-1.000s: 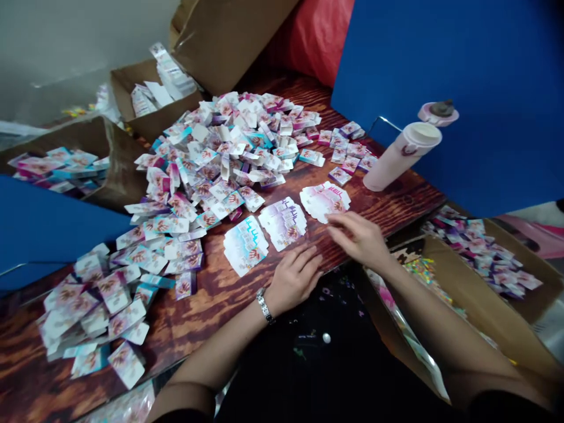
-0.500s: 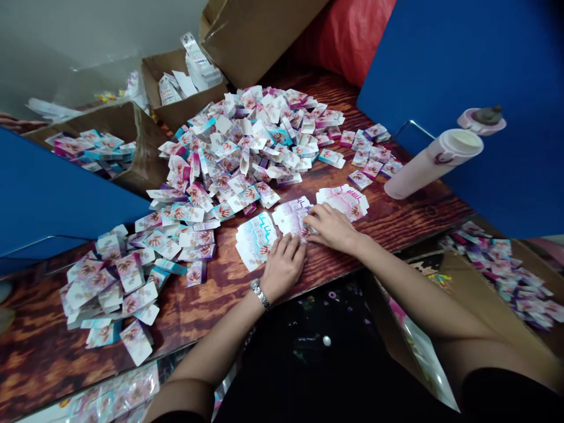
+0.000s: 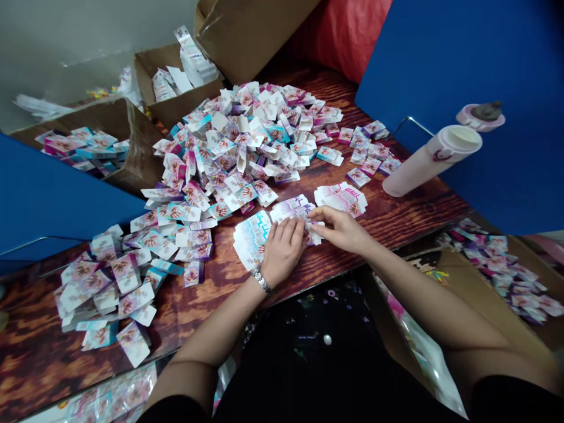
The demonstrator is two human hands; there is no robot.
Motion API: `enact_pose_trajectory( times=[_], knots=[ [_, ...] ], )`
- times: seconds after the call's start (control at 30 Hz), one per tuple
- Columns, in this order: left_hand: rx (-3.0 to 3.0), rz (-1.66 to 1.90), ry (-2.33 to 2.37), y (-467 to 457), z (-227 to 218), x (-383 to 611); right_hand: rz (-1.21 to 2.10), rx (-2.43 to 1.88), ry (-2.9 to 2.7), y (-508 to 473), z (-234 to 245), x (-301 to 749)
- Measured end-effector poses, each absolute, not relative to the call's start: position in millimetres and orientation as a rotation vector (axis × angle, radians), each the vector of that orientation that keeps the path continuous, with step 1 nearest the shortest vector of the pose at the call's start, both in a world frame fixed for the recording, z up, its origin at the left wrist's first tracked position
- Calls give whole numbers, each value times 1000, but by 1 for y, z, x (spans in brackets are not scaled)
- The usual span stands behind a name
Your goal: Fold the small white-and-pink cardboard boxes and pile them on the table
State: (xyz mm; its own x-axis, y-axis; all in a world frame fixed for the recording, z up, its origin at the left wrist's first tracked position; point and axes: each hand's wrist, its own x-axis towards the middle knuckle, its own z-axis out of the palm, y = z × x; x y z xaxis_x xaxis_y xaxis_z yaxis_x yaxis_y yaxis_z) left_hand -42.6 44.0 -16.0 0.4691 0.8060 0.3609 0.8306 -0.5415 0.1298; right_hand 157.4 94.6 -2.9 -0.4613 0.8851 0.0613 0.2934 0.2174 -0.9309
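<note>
Three stacks of flat, unfolded small cartons lie near the table's front edge: a blue stack (image 3: 250, 238), a purple stack (image 3: 288, 205) and a pink stack (image 3: 346, 197). My left hand (image 3: 284, 249) rests palm down over the purple stack, fingers stretched out and lying on it. At that stack's right edge, my right hand (image 3: 341, 229) pinches a purple carton (image 3: 315, 236) between thumb and fingers. The carton is partly hidden beneath both hands.
A large heap of folded small cartons (image 3: 247, 141) spreads across the table (image 3: 211, 311). An uncapped pink bottle (image 3: 429, 161) stands at the right. Open cardboard boxes (image 3: 145, 141) sit behind at the left, and another box (image 3: 476, 294) is below at the right. Blue panels (image 3: 440, 70) flank the table.
My left hand has slid slightly up over the purple stack. My right hand has shifted a little right, its fingers now at the carton's edge. The view has moved slightly.
</note>
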Motion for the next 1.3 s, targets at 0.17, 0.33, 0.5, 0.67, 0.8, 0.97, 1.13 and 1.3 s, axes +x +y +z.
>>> enact_pose_trajectory(
  times=[0.17,0.33,0.5,0.67,0.8,0.97,1.13,1.3],
  knots=[
    [-2694,-650,-1478,46,-4,-43,1182,-1172,-2026,91,10,163],
    [-2711,-686,-1473,43,2,-38,1019,-1312,-2088,90,17,158],
    [-2706,-887,-1632,42,-4,-40,785,-1162,-2073,81,24,158],
    [-2690,-1159,-1874,39,-1,-39,285,-950,-2018,59,16,157],
    [-2772,-1260,-1792,37,5,-36,441,-972,-1959,47,11,150],
    [-2832,-1232,-1675,38,5,-37,744,-1016,-1925,42,19,149],
    [-2858,-1071,-1573,37,3,-39,1034,-1195,-1560,46,20,146],
    [-2823,-976,-1604,33,6,-37,1272,-1122,-1424,55,21,139]
  ],
)
